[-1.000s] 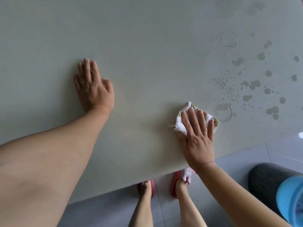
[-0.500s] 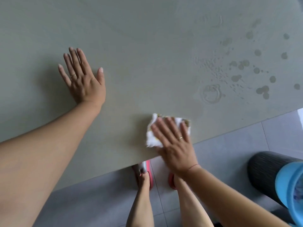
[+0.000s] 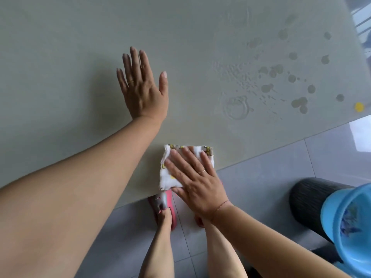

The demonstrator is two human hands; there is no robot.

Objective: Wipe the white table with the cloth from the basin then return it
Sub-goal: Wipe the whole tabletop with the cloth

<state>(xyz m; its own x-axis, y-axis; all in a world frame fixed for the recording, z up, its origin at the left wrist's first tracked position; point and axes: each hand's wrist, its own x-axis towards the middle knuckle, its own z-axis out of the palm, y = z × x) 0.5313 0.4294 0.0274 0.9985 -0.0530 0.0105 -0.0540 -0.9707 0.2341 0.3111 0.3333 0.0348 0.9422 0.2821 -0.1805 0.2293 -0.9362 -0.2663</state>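
Observation:
The white table (image 3: 80, 57) fills most of the view, its near edge running diagonally. A folded white cloth (image 3: 172, 173) with small yellow prints lies at that near edge. My right hand (image 3: 198, 181) presses flat on the cloth with straight fingers, its heel past the table's edge. My left hand (image 3: 142, 91) rests flat on the table, fingers spread, up and to the left of the cloth. Water drops and ring marks (image 3: 236, 107) spot the table to the right. The blue basin (image 3: 349, 221) shows at the lower right edge.
A black ribbed cylinder (image 3: 309, 199) stands on the grey tiled floor under the basin. A small yellow spot (image 3: 359, 106) lies near the table's right corner. My feet in pink slippers (image 3: 163, 207) stand just below the table's edge.
My right hand has slid the cloth from near the ring marks leftward and back to the table's near edge. My left hand stays flat on the table, fingers more spread.

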